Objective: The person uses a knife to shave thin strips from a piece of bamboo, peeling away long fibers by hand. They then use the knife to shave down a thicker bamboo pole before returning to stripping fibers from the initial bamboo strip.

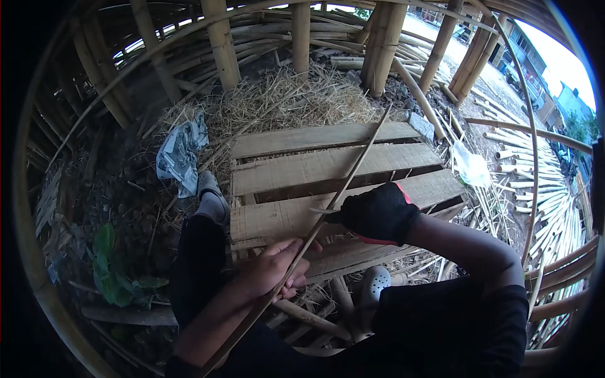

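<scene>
1. Head view, biggest stuff first: we're sitting inside a bamboo frame structure [220, 44], poles all around, with straw [283, 101] piled at the back and a heap of cut bamboo pieces [542, 183] off to the right outside.
2. Right in front is a wooden pallet [315, 170] made of pale planks. It lies flat on the ground with gaps between the boards. The person's legs stretch toward it, a grey shoe [211, 192] at its left edge and a white clog [377, 280] nearer the body.
3. The main thing is a long thin bamboo strip [353, 176]. Its long axis runs diagonally, from bottom left by the person's lap up and away to the upper right, over the pallet toward the straw. Most of its length lies beyond both hands.
4. The left hand [274, 271] is bare and sits lower on the strip, closer to the body, fingers curled around it in a loose-looking grasp.
5. The right hand [378, 211] wears a black glove and is further up the strip, clenched around what looks like a small blade [322, 211] whose tip meets the strip. Can't make out the tool clearly though.
6. Small bits: a crumpled newspaper [181, 151] left of the pallet, and a clear plastic bag [471, 167] on the right.
</scene>
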`<state>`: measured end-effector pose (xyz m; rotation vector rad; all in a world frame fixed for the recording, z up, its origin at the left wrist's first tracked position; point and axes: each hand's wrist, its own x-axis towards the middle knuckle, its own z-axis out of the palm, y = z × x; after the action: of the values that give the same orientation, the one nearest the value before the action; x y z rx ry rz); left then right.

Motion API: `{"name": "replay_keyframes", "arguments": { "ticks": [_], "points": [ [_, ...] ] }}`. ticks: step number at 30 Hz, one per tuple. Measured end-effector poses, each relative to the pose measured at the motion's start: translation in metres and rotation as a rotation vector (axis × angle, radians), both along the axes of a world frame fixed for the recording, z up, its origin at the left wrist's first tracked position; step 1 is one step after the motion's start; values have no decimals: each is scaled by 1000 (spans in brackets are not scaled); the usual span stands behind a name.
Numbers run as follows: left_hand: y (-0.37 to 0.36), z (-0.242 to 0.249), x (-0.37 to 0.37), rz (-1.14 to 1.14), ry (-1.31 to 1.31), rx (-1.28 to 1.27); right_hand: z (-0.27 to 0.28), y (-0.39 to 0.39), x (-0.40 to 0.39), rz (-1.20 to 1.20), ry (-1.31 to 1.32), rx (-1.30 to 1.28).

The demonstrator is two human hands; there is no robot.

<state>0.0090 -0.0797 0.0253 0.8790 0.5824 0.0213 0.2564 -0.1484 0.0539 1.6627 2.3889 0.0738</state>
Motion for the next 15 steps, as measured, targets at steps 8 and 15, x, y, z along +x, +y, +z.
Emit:
{"name": "replay_keyframes", "arguments": {
  "ticks": [8,15],
  "points": [
    [-11,3,7,55,25,41,-20,-1,12,86,121,204],
    [-8,-4,2,33,-44,-13,-15,4,4,230,246,407]
  ]
}}
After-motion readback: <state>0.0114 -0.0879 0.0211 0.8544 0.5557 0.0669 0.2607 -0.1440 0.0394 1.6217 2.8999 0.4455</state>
